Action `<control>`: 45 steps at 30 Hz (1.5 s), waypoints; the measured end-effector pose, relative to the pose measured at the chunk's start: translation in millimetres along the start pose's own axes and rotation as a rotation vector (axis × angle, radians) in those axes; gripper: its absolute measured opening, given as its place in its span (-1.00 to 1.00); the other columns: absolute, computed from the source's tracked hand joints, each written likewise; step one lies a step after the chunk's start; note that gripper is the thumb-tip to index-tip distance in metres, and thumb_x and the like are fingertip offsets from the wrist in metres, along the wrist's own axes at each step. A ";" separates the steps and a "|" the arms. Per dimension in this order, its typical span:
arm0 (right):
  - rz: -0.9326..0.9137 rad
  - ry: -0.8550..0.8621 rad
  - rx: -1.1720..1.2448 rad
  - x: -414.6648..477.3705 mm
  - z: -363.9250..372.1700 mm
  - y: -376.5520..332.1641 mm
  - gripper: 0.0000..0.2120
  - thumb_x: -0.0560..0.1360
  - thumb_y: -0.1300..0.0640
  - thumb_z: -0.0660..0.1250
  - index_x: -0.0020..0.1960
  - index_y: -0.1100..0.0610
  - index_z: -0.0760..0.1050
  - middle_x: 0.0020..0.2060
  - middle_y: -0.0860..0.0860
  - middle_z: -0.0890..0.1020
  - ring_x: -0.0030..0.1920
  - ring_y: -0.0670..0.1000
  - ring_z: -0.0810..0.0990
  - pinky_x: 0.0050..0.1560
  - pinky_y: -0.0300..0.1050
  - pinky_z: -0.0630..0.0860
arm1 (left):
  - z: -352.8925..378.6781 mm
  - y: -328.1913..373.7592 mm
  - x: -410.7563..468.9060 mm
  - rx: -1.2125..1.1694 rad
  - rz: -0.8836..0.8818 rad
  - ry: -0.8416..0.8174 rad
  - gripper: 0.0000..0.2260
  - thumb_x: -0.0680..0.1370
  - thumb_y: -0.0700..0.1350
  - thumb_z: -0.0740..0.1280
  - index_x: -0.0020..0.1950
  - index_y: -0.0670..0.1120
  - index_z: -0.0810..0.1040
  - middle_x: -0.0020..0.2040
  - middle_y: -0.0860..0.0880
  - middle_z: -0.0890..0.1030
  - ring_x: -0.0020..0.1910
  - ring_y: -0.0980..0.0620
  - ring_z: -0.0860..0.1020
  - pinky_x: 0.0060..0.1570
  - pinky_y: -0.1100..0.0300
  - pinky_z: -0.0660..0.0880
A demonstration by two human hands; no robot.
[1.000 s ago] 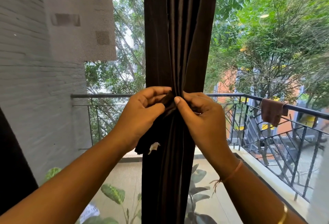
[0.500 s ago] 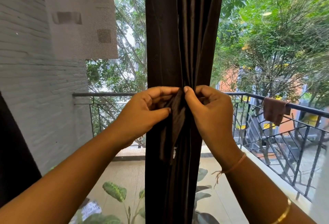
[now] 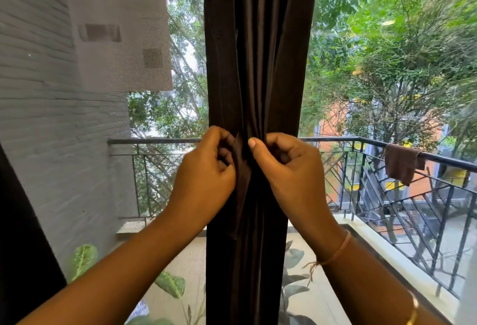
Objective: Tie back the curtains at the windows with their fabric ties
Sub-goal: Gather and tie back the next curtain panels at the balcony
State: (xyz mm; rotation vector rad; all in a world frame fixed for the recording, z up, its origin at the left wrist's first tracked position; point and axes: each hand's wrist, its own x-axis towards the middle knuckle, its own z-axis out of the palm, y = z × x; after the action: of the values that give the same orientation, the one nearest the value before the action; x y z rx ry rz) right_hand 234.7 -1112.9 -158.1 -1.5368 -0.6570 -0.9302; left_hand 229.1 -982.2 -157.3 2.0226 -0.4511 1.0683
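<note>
A dark brown curtain (image 3: pixel 258 53) hangs gathered into a narrow column at the middle of the window. Around its waist runs a matching fabric tie (image 3: pixel 241 170), with one loose end hanging down the front. My left hand (image 3: pixel 204 177) grips the tie on the left of the gathered cloth. My right hand (image 3: pixel 289 172) pinches it on the right, thumb pressed against the folds. Both hands touch the curtain at railing height. The back of the tie is hidden behind the curtain.
Another dark curtain edge (image 3: pixel 23 234) fills the lower left. Beyond the mesh screen lie a balcony with a black metal railing (image 3: pixel 387 195), a brown cloth (image 3: pixel 401 164) draped on it, leafy plants (image 3: pixel 82 260) below, a grey brick wall (image 3: pixel 51 118) and trees.
My hands have drawn closer around the gathered curtain. The loose end of the tie now hangs straighter down the front, and the view has shifted slightly.
</note>
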 end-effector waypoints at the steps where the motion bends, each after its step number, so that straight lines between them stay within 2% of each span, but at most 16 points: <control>1: 0.001 0.004 0.003 -0.2 -0.2 0.4 -0.84 0.48 0.19 0.37 -0.21 0.27 0.61 -0.35 0.21 0.60 -0.29 0.19 0.57 -0.29 0.03 0.50 | 1.7 1.5 -3.1 -0.073 -0.024 -0.024 -0.85 0.43 -0.17 0.20 -0.09 0.08 0.40 -0.34 0.05 0.53 -0.45 0.16 0.46 -0.48 0.39 0.33; 4: 0.016 0.029 0.023 0.6 -1.7 2.4 -0.85 0.47 0.22 0.36 -0.21 0.29 0.60 -0.37 0.22 0.60 -0.29 0.20 0.57 -0.31 -0.02 0.48 | 6.0 6.9 -8.3 -0.385 -0.141 -0.036 -0.94 0.57 -0.11 0.22 0.00 0.05 0.41 -0.36 0.05 0.54 -0.46 0.13 0.45 -0.45 0.27 0.38; 6: 0.033 0.032 0.036 1.3 -2.3 3.0 -0.84 0.47 0.22 0.36 -0.22 0.30 0.59 -0.36 0.24 0.60 -0.28 0.22 0.57 -0.31 0.03 0.51 | 5.4 9.6 -8.6 -0.516 -0.193 -0.024 -0.83 0.53 0.16 0.19 0.00 0.11 0.44 -0.32 0.02 0.53 -0.37 0.03 0.50 -0.38 0.18 0.46; 9: 0.030 0.018 0.047 1.7 -2.1 2.8 -0.86 0.47 0.22 0.36 -0.20 0.29 0.60 -0.34 0.22 0.62 -0.26 0.22 0.60 -0.27 0.09 0.54 | 3.9 12.9 -4.5 -0.394 -0.145 -0.058 -0.71 0.38 0.36 0.24 -0.03 0.24 0.49 -0.21 0.08 0.60 -0.24 0.11 0.60 -0.25 0.23 0.55; 10: 0.025 0.020 0.039 1.7 -1.7 3.1 -0.85 0.47 0.22 0.36 -0.19 0.29 0.60 -0.34 0.23 0.62 -0.26 0.22 0.59 -0.27 0.09 0.54 | 3.2 13.6 -2.5 -0.337 -0.135 -0.049 -0.74 0.37 0.32 0.28 -0.05 0.23 0.51 -0.19 0.09 0.62 -0.21 0.15 0.60 -0.21 0.23 0.57; 12: 0.014 0.038 0.004 1.7 -0.9 4.4 -0.84 0.47 0.21 0.36 -0.20 0.30 0.59 -0.35 0.23 0.60 -0.28 0.21 0.58 -0.29 0.07 0.52 | 1.7 14.3 0.8 -0.265 -0.117 -0.011 -0.87 0.45 0.12 0.36 -0.10 0.10 0.56 -0.22 0.00 0.62 -0.23 0.06 0.60 -0.15 0.04 0.59; 14: -0.010 0.069 -0.063 1.3 -0.3 6.1 -0.86 0.46 0.21 0.37 -0.19 0.27 0.61 -0.37 0.16 0.60 -0.32 0.13 0.58 -0.27 0.05 0.52 | 1.4 12.2 0.9 -0.222 -0.074 0.008 -0.97 0.50 -0.07 0.36 -0.15 0.03 0.55 -0.29 -0.04 0.60 -0.30 -0.01 0.60 -0.20 -0.06 0.57; 18: -0.045 0.080 -0.158 0.8 0.0 5.6 -0.89 0.46 0.21 0.38 -0.14 0.25 0.63 -0.32 0.09 0.62 -0.29 0.04 0.59 -0.23 0.02 0.53 | -0.7 14.0 -2.6 -0.135 0.012 0.003 -0.82 0.48 -0.16 0.35 -0.19 0.14 0.54 -0.30 0.10 0.60 -0.36 0.19 0.57 -0.30 0.20 0.55; 21: -0.055 0.056 -0.164 0.8 -1.0 3.9 -0.90 0.46 0.21 0.38 -0.12 0.23 0.64 -0.29 0.07 0.64 -0.29 -0.05 0.58 -0.23 -0.15 0.52 | -2.1 15.6 -4.8 -0.102 0.036 0.006 -0.80 0.48 -0.17 0.35 -0.15 0.16 0.54 -0.29 0.11 0.60 -0.32 0.21 0.56 -0.33 0.32 0.50; 23: -0.084 0.047 -0.173 0.0 -1.7 2.5 -0.90 0.46 0.20 0.37 -0.12 0.22 0.65 -0.29 0.06 0.64 -0.27 -0.09 0.57 -0.25 -0.28 0.48 | -2.9 16.4 -6.0 -0.076 0.054 0.005 -0.86 0.49 -0.16 0.35 -0.10 0.10 0.57 -0.28 0.09 0.60 -0.28 0.19 0.56 -0.31 0.29 0.48; 28: -0.139 0.020 -0.214 -4.7 -0.3 -1.5 -0.76 0.47 0.10 0.29 -0.10 0.24 0.64 -0.26 0.05 0.62 -0.25 -0.08 0.58 -0.22 -0.22 0.50 | -3.4 19.0 -8.2 -0.055 0.077 -0.011 -0.94 0.50 -0.14 0.35 -0.08 0.01 0.58 -0.27 0.07 0.58 -0.27 0.15 0.54 -0.29 0.16 0.48; 32: -0.094 0.050 -0.184 -0.4 -1.1 -9.1 -0.66 0.49 -0.04 0.31 -0.39 0.11 0.52 -0.46 -0.05 0.52 -0.41 -0.09 0.50 -0.38 -0.25 0.37 | -2.2 20.9 -11.7 -0.034 0.115 -0.015 -0.90 0.50 -0.18 0.35 -0.04 -0.01 0.59 -0.25 0.05 0.57 -0.26 0.14 0.52 -0.29 0.18 0.45; 35: -0.045 0.033 -0.208 8.4 -2.6 -12.5 -0.57 0.48 -0.05 0.33 -0.42 0.24 0.50 -0.56 0.05 0.46 -0.50 0.00 0.42 -0.43 -0.10 0.32 | -1.6 22.0 -14.2 -0.010 0.121 -0.006 -0.86 0.48 -0.19 0.36 0.00 0.00 0.60 -0.23 0.05 0.58 -0.26 0.15 0.52 -0.27 0.15 0.47; 39: -0.038 0.019 -0.277 13.9 -3.5 -13.6 -0.56 0.50 0.06 0.31 -0.49 0.21 0.33 -0.60 -0.02 0.30 -0.53 -0.06 0.26 -0.45 -0.14 0.22 | -0.7 26.4 -15.7 -0.120 0.010 -0.034 -0.72 0.44 -0.02 0.36 0.14 0.11 0.58 -0.10 0.13 0.65 -0.14 0.24 0.59 -0.12 0.21 0.56; 42: -0.063 0.020 -0.331 13.0 -3.3 -17.6 -0.56 0.48 0.06 0.31 -0.51 0.08 0.25 -0.60 -0.05 0.27 -0.53 -0.07 0.26 -0.46 -0.21 0.18 | -1.9 29.8 -14.1 -0.255 -0.083 -0.087 -0.75 0.40 0.07 0.36 0.06 0.25 0.56 -0.11 0.21 0.65 -0.13 0.29 0.60 -0.09 0.25 0.58; 45: -0.079 0.005 -0.284 12.8 -1.8 -19.0 -0.59 0.48 0.10 0.33 -0.49 0.15 0.31 -0.59 -0.06 0.29 -0.53 -0.08 0.27 -0.45 -0.19 0.22 | -5.0 34.2 -12.5 -0.153 -0.072 -0.105 -0.76 0.34 0.17 0.36 -0.03 0.41 0.46 -0.11 0.30 0.60 -0.12 0.37 0.55 -0.18 0.43 0.50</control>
State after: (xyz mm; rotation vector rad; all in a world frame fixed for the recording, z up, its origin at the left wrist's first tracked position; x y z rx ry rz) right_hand 225.4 -1112.4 -137.0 -1.7678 -0.6038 -1.1238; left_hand 198.2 -1000.3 -149.4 1.9502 -0.4951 0.8609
